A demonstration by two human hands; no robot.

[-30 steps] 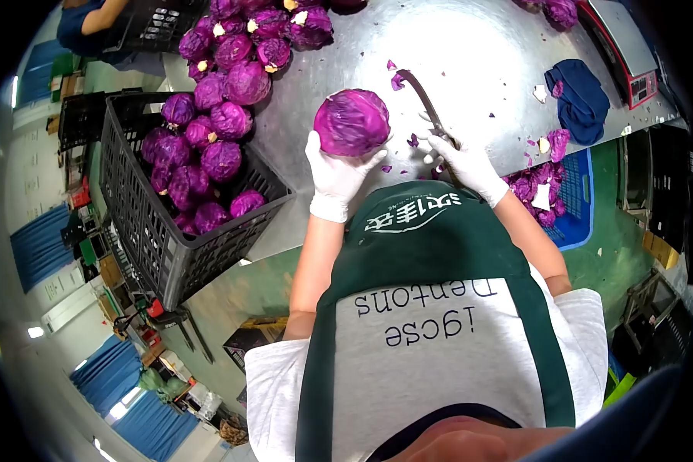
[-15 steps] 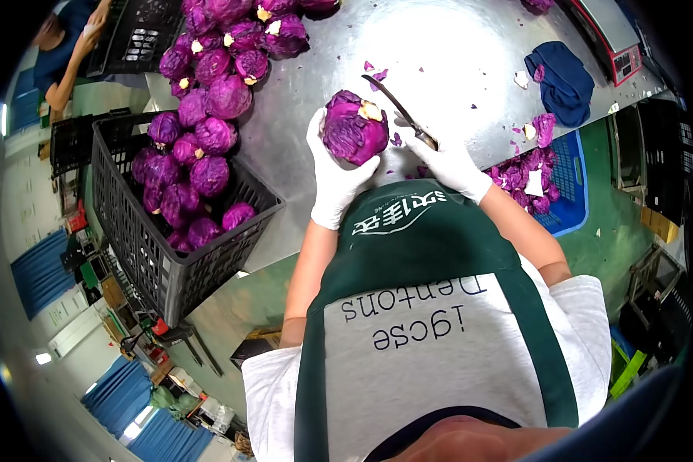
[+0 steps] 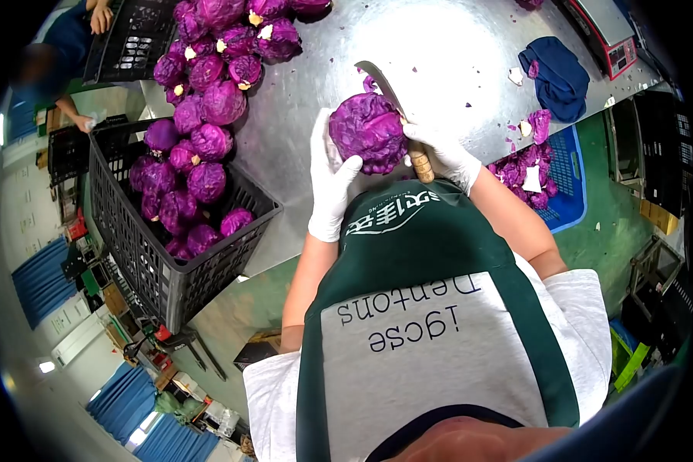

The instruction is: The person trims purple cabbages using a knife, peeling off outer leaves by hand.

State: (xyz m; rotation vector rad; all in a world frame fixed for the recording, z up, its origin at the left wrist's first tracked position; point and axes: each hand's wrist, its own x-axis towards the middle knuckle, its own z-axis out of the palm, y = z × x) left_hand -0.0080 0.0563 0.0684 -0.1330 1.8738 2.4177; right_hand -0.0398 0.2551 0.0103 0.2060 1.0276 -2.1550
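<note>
A red cabbage (image 3: 368,133) rests in my gloved left hand (image 3: 333,179), which curls around its left and near side with the thumb at the front. In my gloved right hand (image 3: 448,154) is a knife (image 3: 385,86) with a curved blade and a wooden handle. The blade points away from me along the cabbage's right side, close against it; whether it touches, I cannot tell. The right fingers reach toward the cabbage's edge. A few purple leaf scraps lie on the metal table (image 3: 300,100) behind the cabbage.
Several red cabbages (image 3: 223,102) are heaped at the table's left, above a black crate (image 3: 181,281) holding more. At right are a blue cloth (image 3: 556,79), a scale (image 3: 612,46) and a blue basket (image 3: 574,185) of trimmed leaves. Another person (image 3: 61,46) stands at upper left.
The cabbage has been turned, so its pale stem end no longer shows. My right hand has brought the knife left against the cabbage, its handle now visible. The other person has shifted.
</note>
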